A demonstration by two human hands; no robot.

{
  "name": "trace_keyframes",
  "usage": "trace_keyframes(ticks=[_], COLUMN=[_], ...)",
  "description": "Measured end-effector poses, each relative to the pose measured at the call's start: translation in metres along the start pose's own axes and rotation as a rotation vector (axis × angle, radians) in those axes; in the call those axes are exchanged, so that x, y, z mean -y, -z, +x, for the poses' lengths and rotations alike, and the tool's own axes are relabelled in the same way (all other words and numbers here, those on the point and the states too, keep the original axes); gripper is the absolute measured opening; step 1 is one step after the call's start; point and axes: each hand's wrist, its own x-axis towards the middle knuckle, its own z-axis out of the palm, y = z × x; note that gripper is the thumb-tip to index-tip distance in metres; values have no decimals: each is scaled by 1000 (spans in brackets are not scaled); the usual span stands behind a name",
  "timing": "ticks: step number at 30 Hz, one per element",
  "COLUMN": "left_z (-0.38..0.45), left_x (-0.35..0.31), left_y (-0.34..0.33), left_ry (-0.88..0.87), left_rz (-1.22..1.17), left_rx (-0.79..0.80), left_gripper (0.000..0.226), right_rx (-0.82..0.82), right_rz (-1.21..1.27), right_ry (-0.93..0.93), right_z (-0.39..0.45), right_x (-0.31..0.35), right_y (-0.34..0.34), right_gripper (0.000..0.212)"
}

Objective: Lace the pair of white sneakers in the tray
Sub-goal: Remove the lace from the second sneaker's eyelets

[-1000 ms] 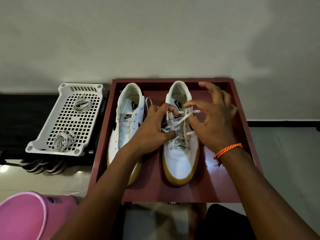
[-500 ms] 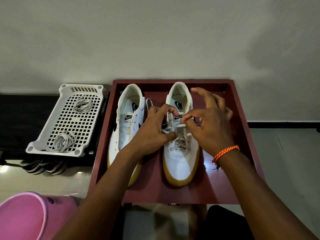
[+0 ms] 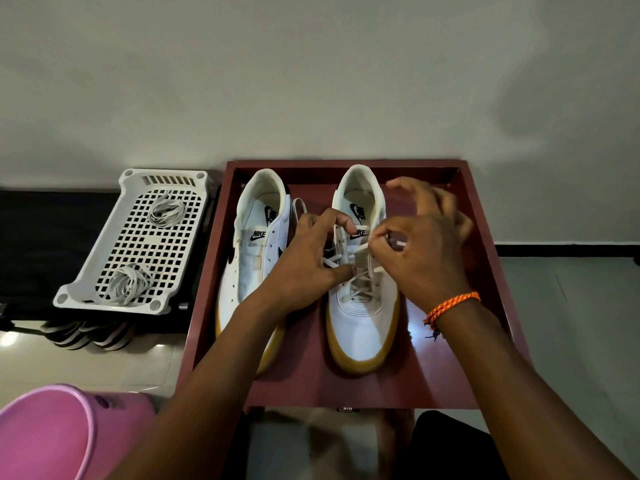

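The right hand point(image 3: 427, 251) has drawn its lace end point(image 3: 360, 249) (once stretched outward) in over the right sneaker point(image 3: 363, 327).

You face a plain grey wall point(image 3: 311, 74) above a glossy pale tiled floor point(image 3: 571, 306) (black skirting point(image 3: 561, 250) between).

Colours around the dark red tray point(image 3: 491, 306)

Inside it stood white sneakers point(image 3: 363, 317) with tan-yellow soles and black logos; left of it sat a white perforated basket point(image 3: 104, 271); below-left, a pink bucket point(image 3: 45, 434); an orange braided wristband point(image 3: 452, 303).

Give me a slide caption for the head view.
Both hands thread a lace through the right-side sneaker.
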Motion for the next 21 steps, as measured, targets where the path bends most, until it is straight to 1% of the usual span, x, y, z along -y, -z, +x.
trace_keyframes(ticks=[3, 6, 8, 13, 16, 18, 21], left_z=[-1, -1, -1, 0, 0, 0, 0], left_x=[-1, -2, -1, -2, -1, -1, -1], left_y=[0, 0, 1, 1, 1, 0, 0], left_ry=[-7, -17, -8, 4, 5, -1, -14], left_rz=[-11, -13, -14, 1, -1, -8, -18], left_rx=[-8, -7, -3, 3, 2, -2, -4], left_gripper=[52, 53, 54, 56, 56, 54, 52], right_rx=[97, 148, 126, -17, 62, 122, 167], right_rz=[33, -6, -12, 33, 77, 61, 6], right_ry=[72, 107, 97, -14, 6, 30, 66], right_z=[-7, -11, -8, 3, 0, -3, -6], right_x=[5, 8, 7, -7, -4, 1, 1], right_y=[-10, -19, -17, 0, -1, -6, -12], right_gripper=[15, 11, 12, 10, 5, 6, 8])
